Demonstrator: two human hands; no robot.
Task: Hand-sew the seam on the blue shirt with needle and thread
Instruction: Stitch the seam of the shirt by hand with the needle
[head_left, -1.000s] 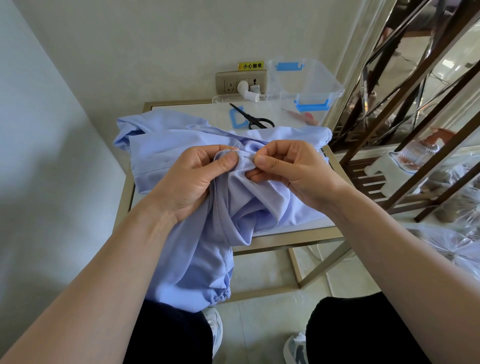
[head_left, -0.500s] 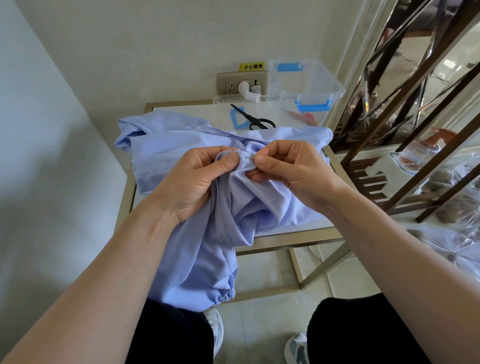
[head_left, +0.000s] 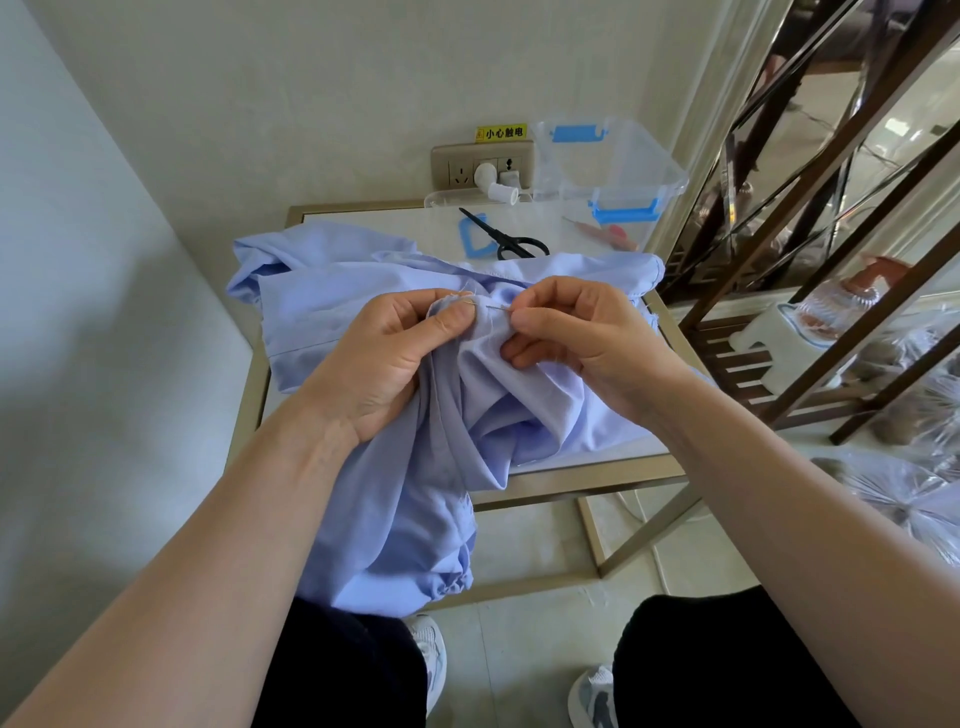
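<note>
Works over table (head_left: 571, 480), below and beyond the grip. Holds blue shirt (head_left: 405, 519) bunched above it, remainder hanging under the grip toward the lap, likely to bring seam close. Pinches frayed seam edge (head_left: 457, 299) with left hand (head_left: 384, 358), thumb on top, to hold cloth taut. Closes right hand (head_left: 576, 338) thumb and forefinger on needle (head_left: 500, 307). Leaves scissors (head_left: 506, 240) beyond the grip, probably for trimming. Points needle toward left thumb, seemingly mid-stitch. Cannot make out thread
</note>
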